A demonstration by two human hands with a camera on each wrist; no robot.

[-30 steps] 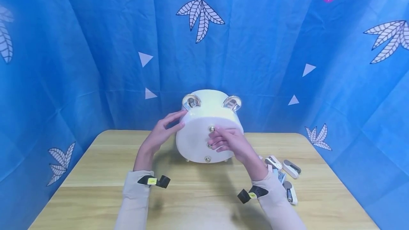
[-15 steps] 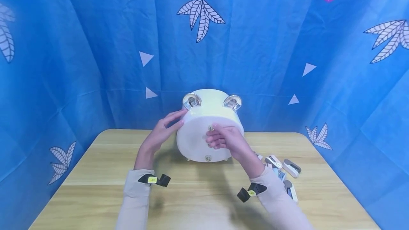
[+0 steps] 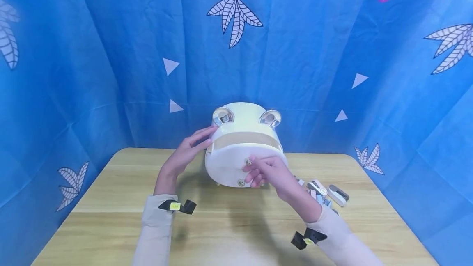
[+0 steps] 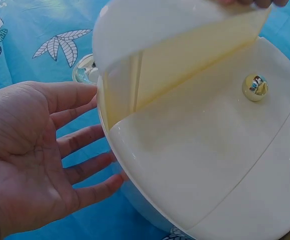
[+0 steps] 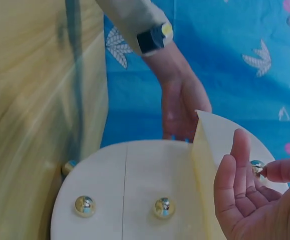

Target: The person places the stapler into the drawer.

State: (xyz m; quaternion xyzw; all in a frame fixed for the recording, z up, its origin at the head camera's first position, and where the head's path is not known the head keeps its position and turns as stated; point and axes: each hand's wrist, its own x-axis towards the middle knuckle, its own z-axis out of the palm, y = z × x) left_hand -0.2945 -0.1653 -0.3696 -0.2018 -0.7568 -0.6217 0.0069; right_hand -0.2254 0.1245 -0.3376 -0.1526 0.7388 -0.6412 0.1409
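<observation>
A rounded white drawer box (image 3: pixel 244 112) with gold knobs and two shiny ear-like pieces on top stands at the table's far side. Its top drawer (image 4: pixel 145 30) is pulled partly out, showing a cream inner wall. My right hand (image 3: pixel 271 173) pinches that drawer's gold knob (image 5: pixel 257 168) between thumb and finger. At the box's left side, my left hand (image 3: pixel 186 153) rests its extended fingertips against the wall. Below, the middle drawer (image 4: pixel 185 135) sits flush, with its own gold knob (image 4: pixel 255 87) showing. The open drawer's inside is mostly hidden in the head view.
Right of the box, several small white-and-grey items, one of them this stapler-like piece (image 3: pixel 338 195), lie on the wooden table (image 3: pixel 111 200), partly behind my right forearm. A blue patterned curtain (image 3: pixel 295 52) hangs close behind the box and along both sides.
The top drawer has slid out toward me from flush, opening a gap under the box's top. My right hand has moved nearer and lower with its knob. My left hand has stayed put.
</observation>
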